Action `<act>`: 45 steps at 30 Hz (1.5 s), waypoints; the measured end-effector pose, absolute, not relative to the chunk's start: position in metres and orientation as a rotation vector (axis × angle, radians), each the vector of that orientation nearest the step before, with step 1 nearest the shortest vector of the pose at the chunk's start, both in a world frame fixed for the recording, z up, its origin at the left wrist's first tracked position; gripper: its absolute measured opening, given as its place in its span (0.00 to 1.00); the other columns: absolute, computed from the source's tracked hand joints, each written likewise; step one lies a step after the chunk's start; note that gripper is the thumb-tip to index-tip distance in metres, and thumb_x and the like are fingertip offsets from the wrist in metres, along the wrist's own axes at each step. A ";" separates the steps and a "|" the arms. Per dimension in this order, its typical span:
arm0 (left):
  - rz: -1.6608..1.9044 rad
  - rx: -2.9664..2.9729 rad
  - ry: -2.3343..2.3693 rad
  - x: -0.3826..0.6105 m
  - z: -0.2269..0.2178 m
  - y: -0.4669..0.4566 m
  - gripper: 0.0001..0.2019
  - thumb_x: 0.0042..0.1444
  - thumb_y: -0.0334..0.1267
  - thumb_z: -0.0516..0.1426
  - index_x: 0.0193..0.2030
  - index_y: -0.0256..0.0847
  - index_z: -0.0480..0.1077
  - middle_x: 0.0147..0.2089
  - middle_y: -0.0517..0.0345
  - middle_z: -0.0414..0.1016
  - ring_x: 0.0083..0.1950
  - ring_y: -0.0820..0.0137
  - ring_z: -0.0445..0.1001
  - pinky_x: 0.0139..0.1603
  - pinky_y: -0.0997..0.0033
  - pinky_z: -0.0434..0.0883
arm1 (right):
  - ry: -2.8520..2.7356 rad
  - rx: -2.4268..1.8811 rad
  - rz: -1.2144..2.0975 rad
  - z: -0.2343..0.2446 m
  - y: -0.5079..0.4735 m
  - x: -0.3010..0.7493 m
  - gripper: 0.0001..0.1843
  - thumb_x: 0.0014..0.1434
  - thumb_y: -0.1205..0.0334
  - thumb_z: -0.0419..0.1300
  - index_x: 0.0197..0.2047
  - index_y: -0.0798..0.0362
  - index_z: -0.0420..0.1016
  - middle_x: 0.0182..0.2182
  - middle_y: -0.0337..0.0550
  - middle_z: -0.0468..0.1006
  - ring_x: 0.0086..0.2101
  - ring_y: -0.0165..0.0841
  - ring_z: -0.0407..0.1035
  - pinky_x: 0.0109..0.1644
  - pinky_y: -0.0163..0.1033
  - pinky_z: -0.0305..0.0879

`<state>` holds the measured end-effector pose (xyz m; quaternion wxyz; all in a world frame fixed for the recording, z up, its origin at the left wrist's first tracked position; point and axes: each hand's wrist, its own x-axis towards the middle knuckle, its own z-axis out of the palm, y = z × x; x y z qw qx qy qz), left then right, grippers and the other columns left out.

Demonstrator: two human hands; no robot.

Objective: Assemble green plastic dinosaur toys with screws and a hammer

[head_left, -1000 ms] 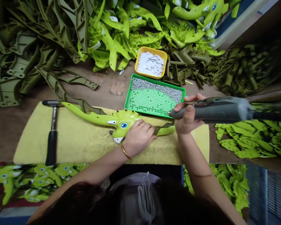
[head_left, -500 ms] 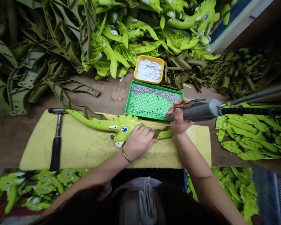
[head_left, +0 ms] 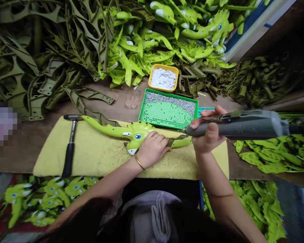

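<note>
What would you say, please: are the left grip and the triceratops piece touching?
Touching: the head view shows the left grip closed over the triceratops piece.

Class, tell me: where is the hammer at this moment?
In the head view, the hammer lies near the left end of the yellow cloth, its head beside the left tip of the green horned piece.

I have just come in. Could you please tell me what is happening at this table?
A person's left hand holds a lime-green toy with a horned head on a yellow cloth. The right hand holds a grey power tool, its tip near the front right corner of a green tray with small metal pieces. A hammer lies at the cloth's left end, untouched.
</note>
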<state>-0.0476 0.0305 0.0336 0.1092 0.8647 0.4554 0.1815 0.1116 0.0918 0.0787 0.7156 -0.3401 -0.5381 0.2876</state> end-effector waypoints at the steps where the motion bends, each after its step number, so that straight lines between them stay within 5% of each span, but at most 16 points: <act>1: 0.526 2.541 1.336 -0.047 0.034 0.031 0.12 0.60 0.43 0.57 0.41 0.35 0.73 0.37 0.50 0.76 0.40 0.63 0.72 0.47 0.60 0.66 | -1.209 -0.764 0.646 0.081 0.085 0.112 0.20 0.57 0.48 0.59 0.51 0.42 0.69 0.35 0.36 0.71 0.18 0.20 0.64 0.20 0.31 0.64; 12: 0.514 2.514 1.333 -0.047 0.033 0.030 0.11 0.61 0.41 0.56 0.39 0.35 0.73 0.37 0.48 0.76 0.40 0.62 0.73 0.47 0.57 0.66 | -1.335 -0.839 0.835 0.039 0.059 0.108 0.20 0.58 0.53 0.59 0.54 0.41 0.64 0.30 0.32 0.68 0.22 0.23 0.68 0.27 0.34 0.70; 18: 0.502 2.560 1.313 -0.045 0.034 0.033 0.11 0.61 0.42 0.56 0.39 0.34 0.73 0.35 0.50 0.76 0.39 0.63 0.73 0.47 0.57 0.68 | -1.380 -0.833 0.774 0.058 0.073 0.106 0.21 0.58 0.49 0.58 0.53 0.42 0.65 0.34 0.34 0.71 0.20 0.22 0.66 0.23 0.32 0.67; 23: 0.751 2.593 1.448 -0.043 0.050 0.007 0.10 0.59 0.35 0.57 0.46 0.35 0.72 0.49 0.44 0.76 0.51 0.57 0.73 0.54 0.52 0.68 | -1.174 -0.891 0.607 0.067 0.107 0.093 0.18 0.56 0.50 0.60 0.48 0.46 0.65 0.35 0.36 0.71 0.19 0.21 0.66 0.23 0.33 0.67; 27: 1.098 1.942 1.613 -0.062 0.053 -0.040 0.05 0.60 0.34 0.54 0.37 0.40 0.72 0.36 0.52 0.77 0.39 0.66 0.75 0.41 0.64 0.74 | -1.162 -0.888 0.693 0.049 0.114 0.086 0.18 0.54 0.53 0.63 0.46 0.49 0.65 0.34 0.36 0.72 0.20 0.23 0.68 0.23 0.33 0.67; 31: 0.994 0.832 1.605 -0.086 0.047 -0.067 0.08 0.57 0.43 0.58 0.34 0.40 0.69 0.27 0.58 0.75 0.27 0.70 0.74 0.26 0.71 0.72 | -1.207 -0.879 0.681 0.039 0.112 0.086 0.18 0.55 0.52 0.62 0.46 0.47 0.64 0.34 0.34 0.71 0.20 0.21 0.67 0.23 0.32 0.66; 36: 0.980 0.081 1.293 -0.087 0.050 -0.054 0.19 0.48 0.40 0.65 0.44 0.37 0.67 0.38 0.50 0.80 0.36 0.66 0.79 0.42 0.65 0.77 | -1.208 -0.819 0.734 0.042 0.111 0.085 0.17 0.54 0.57 0.64 0.46 0.47 0.66 0.33 0.33 0.71 0.21 0.22 0.68 0.24 0.31 0.66; 45: 1.197 -0.160 1.123 -0.068 0.061 -0.033 0.14 0.45 0.28 0.65 0.39 0.34 0.70 0.42 0.48 0.80 0.47 0.59 0.79 0.59 0.55 0.72 | -1.143 -0.916 0.721 0.045 0.111 0.082 0.18 0.51 0.55 0.65 0.44 0.50 0.67 0.33 0.34 0.73 0.21 0.23 0.69 0.25 0.33 0.67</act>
